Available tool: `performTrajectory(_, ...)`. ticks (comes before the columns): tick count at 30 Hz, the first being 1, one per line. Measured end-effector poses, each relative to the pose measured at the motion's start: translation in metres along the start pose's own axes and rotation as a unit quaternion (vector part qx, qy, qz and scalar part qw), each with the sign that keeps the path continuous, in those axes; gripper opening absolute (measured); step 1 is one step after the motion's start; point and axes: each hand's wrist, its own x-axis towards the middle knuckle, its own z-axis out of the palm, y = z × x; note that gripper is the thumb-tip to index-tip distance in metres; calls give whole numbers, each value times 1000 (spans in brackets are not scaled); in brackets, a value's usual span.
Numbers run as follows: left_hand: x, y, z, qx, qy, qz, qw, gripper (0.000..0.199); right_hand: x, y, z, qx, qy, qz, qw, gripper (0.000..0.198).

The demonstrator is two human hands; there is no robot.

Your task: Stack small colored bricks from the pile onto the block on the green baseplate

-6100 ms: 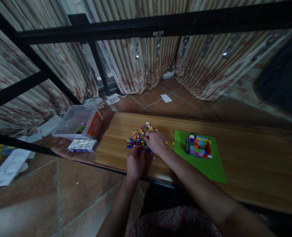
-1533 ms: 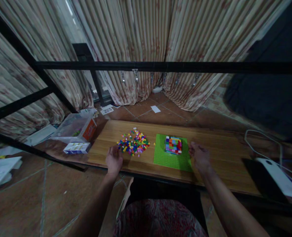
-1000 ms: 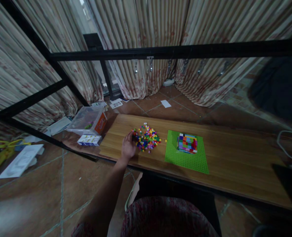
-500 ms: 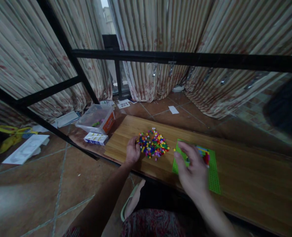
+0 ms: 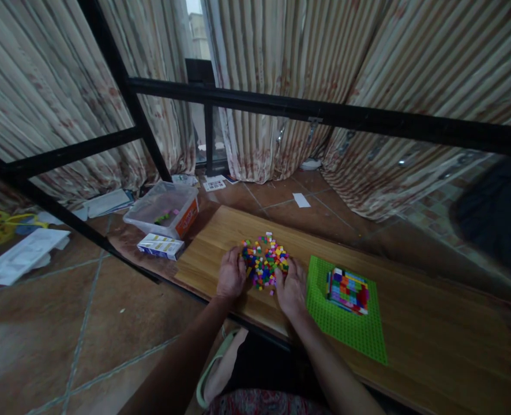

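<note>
A loose pile of small colourful building bricks (image 5: 265,270) lies on the wooden board. My left hand (image 5: 232,274) rests at the pile's left edge, fingers stretched along the bricks, with nothing visible in it. On the pile's other side, my right hand (image 5: 293,291) has thumb and fingers apart, their tips touching the outer bricks. To the right of that hand lies a green studded baseplate (image 5: 346,334). A low multicoloured brick block (image 5: 348,291) stands on it, with red bricks at its right end.
A clear plastic box (image 5: 162,207) with an orange label and a few pieces inside stands at the left, behind a small white-and-blue carton (image 5: 160,246). The wooden board (image 5: 428,323) extends right. Black metal bars (image 5: 255,104) cross in front of the curtains.
My right hand has moved left from above the baseplate to the brick pile, uncovering the brick block. My left hand stays beside the pile. The view has shifted slightly.
</note>
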Motion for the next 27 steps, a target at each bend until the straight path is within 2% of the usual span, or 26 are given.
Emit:
performTrajectory(4, -2, 0, 0, 2, -11, 1, 1000, 35, -9, -16, 0, 86, -28, 6, 996, 53)
performTrajectory(7, -2, 0, 0, -7, -13, 4, 1000, 36, -5, -27, -5, 135, -25, 6, 990, 47)
performTrajectory(10, -2, 3, -1, -12, -17, -3, 1000, 35, 21, -29, -9, 151, 3, 9, 989, 40)
performTrajectory(13, -2, 6, -2, -18, -18, -13, 1000, 34, 65, -25, -2, 114, 4, -4, 994, 40)
performTrajectory(16, -2, 8, -4, -27, -16, -19, 999, 34, 106, -20, 12, 60, -92, -44, 993, 41)
performTrajectory(18, -2, 8, -4, -26, -14, -21, 999, 34, 121, -17, 22, 36, -156, -76, 984, 42)
performTrajectory(22, -1, 7, -3, -21, -17, -18, 999, 34, 117, -12, 29, 26, -211, -137, 968, 40)
performTrajectory(27, -1, 7, -3, -24, -22, -14, 999, 34, 89, -7, 13, 67, -222, -177, 957, 37)
